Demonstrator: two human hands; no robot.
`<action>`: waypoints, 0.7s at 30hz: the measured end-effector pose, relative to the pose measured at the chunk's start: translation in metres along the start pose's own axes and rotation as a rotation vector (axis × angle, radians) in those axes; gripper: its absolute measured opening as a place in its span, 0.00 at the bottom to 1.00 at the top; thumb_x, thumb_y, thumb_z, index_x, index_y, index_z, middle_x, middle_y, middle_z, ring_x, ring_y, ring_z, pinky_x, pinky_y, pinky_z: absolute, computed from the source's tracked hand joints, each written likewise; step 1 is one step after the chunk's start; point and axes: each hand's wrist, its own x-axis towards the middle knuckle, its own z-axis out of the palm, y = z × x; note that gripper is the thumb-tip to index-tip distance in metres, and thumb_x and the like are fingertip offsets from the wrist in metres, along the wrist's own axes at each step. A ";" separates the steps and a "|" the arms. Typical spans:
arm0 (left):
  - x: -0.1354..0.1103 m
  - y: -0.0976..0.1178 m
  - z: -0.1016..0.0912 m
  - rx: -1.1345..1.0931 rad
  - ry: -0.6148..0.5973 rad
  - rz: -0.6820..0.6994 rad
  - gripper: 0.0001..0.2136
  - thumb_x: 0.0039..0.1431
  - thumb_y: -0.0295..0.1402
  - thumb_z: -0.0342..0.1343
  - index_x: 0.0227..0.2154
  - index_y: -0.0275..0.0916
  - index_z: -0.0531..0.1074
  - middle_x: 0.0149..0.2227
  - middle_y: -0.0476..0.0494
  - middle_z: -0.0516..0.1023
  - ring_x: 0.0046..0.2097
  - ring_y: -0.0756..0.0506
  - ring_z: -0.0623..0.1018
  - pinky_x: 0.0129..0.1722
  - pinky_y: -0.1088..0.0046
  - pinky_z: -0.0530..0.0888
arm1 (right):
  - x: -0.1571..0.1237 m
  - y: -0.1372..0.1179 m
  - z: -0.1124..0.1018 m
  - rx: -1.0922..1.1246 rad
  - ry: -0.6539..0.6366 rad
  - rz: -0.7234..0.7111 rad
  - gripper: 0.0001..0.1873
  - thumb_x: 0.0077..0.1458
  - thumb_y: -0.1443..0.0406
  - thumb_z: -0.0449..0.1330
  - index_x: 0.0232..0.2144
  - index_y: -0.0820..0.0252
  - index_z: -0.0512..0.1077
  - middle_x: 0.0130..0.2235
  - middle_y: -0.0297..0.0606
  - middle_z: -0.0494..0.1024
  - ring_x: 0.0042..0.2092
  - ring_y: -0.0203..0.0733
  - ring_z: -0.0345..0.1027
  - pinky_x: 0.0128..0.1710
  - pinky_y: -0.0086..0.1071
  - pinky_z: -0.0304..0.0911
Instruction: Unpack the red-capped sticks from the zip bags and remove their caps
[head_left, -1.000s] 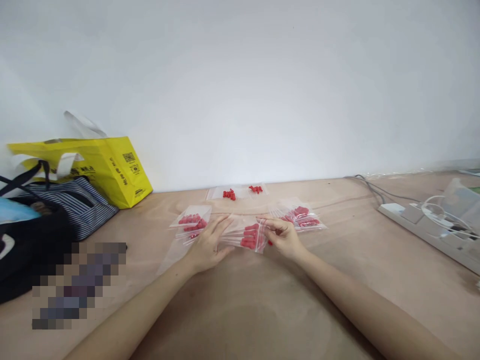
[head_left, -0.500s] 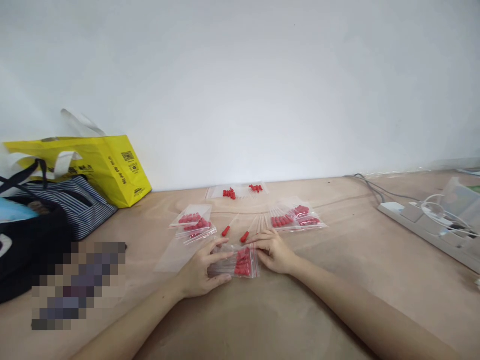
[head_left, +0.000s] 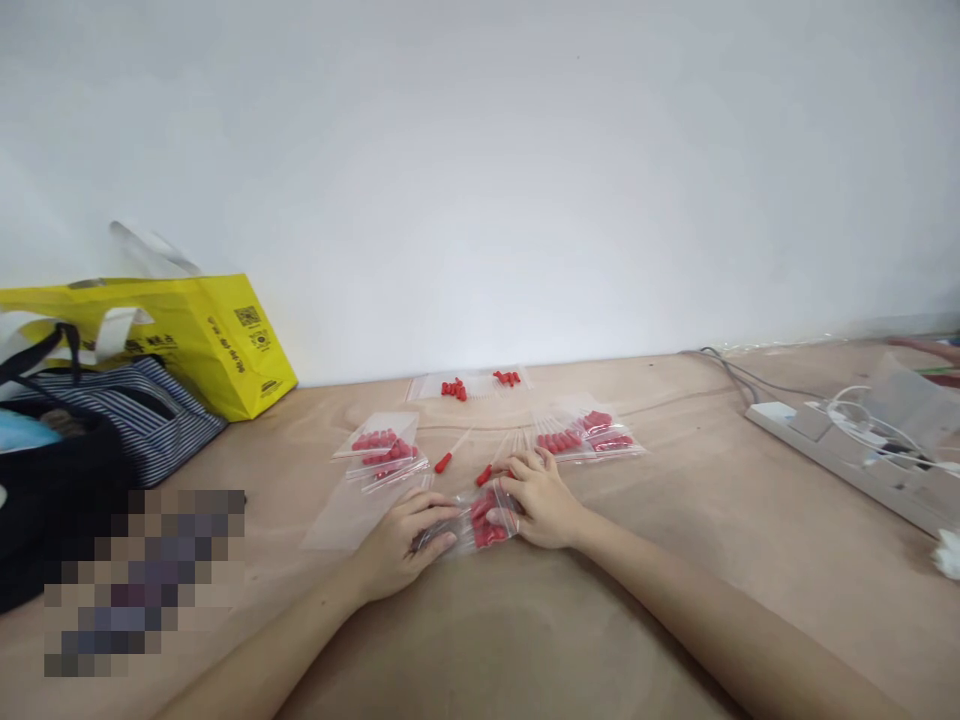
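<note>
A clear zip bag of droppers with red rubber bulbs lies flat on the table between my hands. My left hand grips its left end, thumb in front and fingers behind. At the other end, my right hand pinches the bag beside the zip strip, its thumb over the bulbs. Two loose droppers lie just beyond: one with its red bulb pointing towards me, another near my right fingertips. More thin tubes are partly hidden behind that hand.
Filled bags of droppers lie at left and right, with another group by the wall. A flat clear bag is left of my left hand. A yellow bag and striped pouch stand left; a power strip lies right.
My right thumb has moved onto the bag, over the red bulbs, and the bag's right end is slightly lifted and creased. The view has shifted a little.
</note>
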 end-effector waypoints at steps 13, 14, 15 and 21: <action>0.001 -0.002 0.002 0.004 -0.004 -0.001 0.11 0.57 0.35 0.46 0.39 0.41 0.70 0.40 0.43 0.74 0.43 0.46 0.71 0.44 0.65 0.67 | 0.000 0.001 -0.001 0.054 -0.037 0.044 0.14 0.51 0.54 0.53 0.38 0.52 0.69 0.46 0.36 0.69 0.48 0.44 0.56 0.49 0.49 0.42; 0.001 -0.003 0.003 0.008 -0.003 0.008 0.10 0.57 0.34 0.46 0.39 0.41 0.70 0.40 0.43 0.74 0.43 0.46 0.71 0.45 0.65 0.67 | 0.001 0.001 -0.002 0.058 -0.048 0.039 0.15 0.50 0.52 0.53 0.37 0.51 0.69 0.46 0.36 0.69 0.48 0.45 0.56 0.49 0.50 0.41; 0.001 -0.003 0.003 0.010 -0.002 0.018 0.10 0.57 0.34 0.46 0.40 0.41 0.70 0.40 0.43 0.74 0.44 0.46 0.71 0.45 0.65 0.67 | 0.001 0.001 -0.003 0.065 -0.057 0.036 0.16 0.49 0.51 0.54 0.35 0.51 0.70 0.46 0.36 0.69 0.48 0.45 0.56 0.49 0.50 0.41; 0.001 -0.006 0.002 0.004 0.004 0.028 0.10 0.57 0.34 0.48 0.39 0.40 0.69 0.41 0.43 0.73 0.44 0.47 0.70 0.45 0.68 0.68 | 0.003 0.000 -0.006 0.073 -0.063 0.071 0.22 0.39 0.46 0.59 0.28 0.57 0.70 0.40 0.38 0.69 0.44 0.45 0.57 0.47 0.47 0.44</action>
